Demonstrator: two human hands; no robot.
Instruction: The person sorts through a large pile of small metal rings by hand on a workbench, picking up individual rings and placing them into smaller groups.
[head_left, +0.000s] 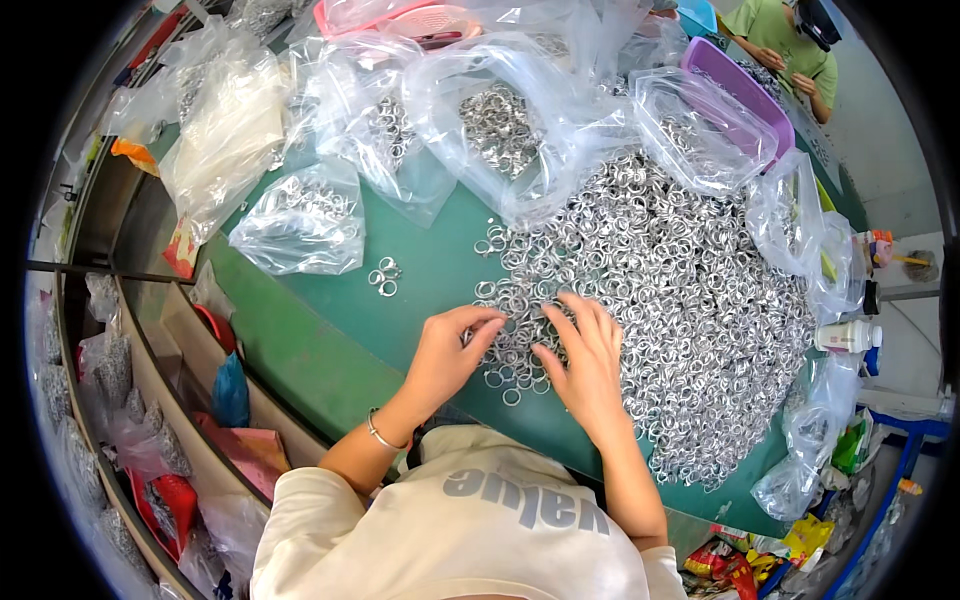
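Note:
A large heap of small silver metal rings (680, 290) covers the right half of a green table (330, 340). My left hand (450, 350) rests at the heap's near left edge, fingers curled and pinching at a few rings. My right hand (585, 360) lies flat on the rings beside it, fingers spread and pressing down. Three loose rings (384, 276) sit apart on the bare green surface, left of the heap. A thin bracelet circles my left wrist.
Clear plastic bags of rings (305, 215) crowd the table's far side, with a purple tray (735, 85) and a pink basket (400, 15). Another person in green (790, 45) works at the far right. A white bottle (845, 335) stands right; shelves with bags run along the left.

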